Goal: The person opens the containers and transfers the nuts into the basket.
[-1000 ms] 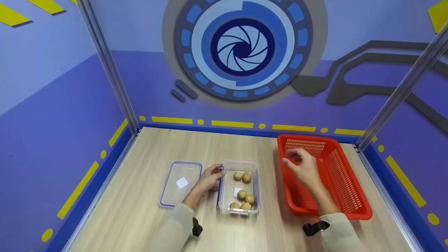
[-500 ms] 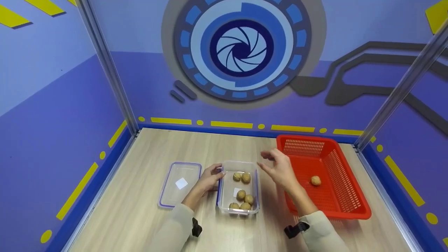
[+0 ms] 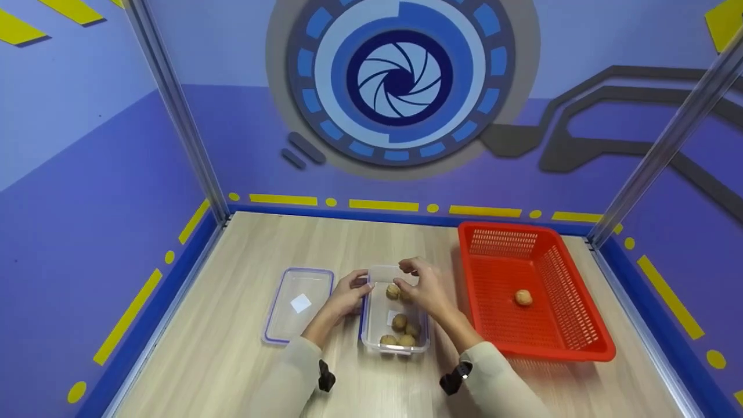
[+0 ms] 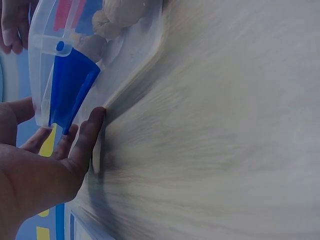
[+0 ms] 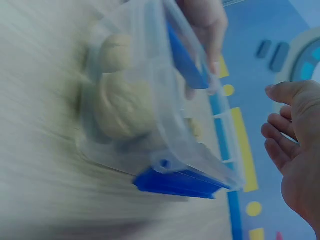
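A clear plastic box [image 3: 380, 313] with blue side latches stands on the table, several walnuts [image 3: 399, 322] inside it. My left hand [image 3: 348, 297] rests against the box's left side, thumb at the rim and fairly straight fingers along the outer wall, low near the table in the left wrist view. Over the far right part of the box is my right hand [image 3: 428, 290], thumb and fingers apart with nothing between them. It partly hides one of the two far walnuts. In the right wrist view the right hand [image 5: 302, 135] shows loosely bent fingers beyond the rim.
A red perforated basket [image 3: 476, 296] stands to the right, holding a single walnut [image 3: 523, 298]. Left of the box lies its flat lid [image 3: 284, 313] with a violet-blue edge and a white paper square. Printed panels [image 3: 244, 133] enclose the table's back and sides.
My right hand has moved left from above the basket to over the box; a walnut now shows in the basket. My left hand stays at the box's side.
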The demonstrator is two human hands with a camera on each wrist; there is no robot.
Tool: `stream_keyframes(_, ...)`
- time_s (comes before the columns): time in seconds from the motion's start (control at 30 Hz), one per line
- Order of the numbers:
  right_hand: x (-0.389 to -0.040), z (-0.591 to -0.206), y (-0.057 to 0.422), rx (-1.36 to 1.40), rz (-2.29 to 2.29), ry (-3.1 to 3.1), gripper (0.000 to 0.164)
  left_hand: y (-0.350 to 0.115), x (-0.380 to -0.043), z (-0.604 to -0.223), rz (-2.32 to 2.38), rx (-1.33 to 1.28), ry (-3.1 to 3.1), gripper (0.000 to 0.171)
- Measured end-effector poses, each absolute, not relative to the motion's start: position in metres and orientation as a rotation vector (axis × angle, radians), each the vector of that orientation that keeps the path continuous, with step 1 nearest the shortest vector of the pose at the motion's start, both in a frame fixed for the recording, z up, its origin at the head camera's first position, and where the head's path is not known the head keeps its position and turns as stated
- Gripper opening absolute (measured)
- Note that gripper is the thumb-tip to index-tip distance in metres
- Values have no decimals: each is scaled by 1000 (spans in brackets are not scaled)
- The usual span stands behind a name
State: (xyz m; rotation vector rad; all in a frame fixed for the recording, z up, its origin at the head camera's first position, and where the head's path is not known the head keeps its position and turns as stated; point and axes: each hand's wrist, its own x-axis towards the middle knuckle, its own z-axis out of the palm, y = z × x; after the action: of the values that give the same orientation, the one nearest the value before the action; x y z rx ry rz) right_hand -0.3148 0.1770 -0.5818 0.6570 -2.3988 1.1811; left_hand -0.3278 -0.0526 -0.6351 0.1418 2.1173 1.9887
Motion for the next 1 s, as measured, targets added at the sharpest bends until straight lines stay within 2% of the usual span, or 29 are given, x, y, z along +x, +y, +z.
stream_keyframes(0.7, -320, -616, 162, 616, 1091, -2584, 32, -50, -325, -634, 2030, 137, 2034, 51)
stream_keyframes(1.0, -323, -618, 160, 727, 871, -2687, 41, -56, -329, -635, 1987, 163, 2014, 52)
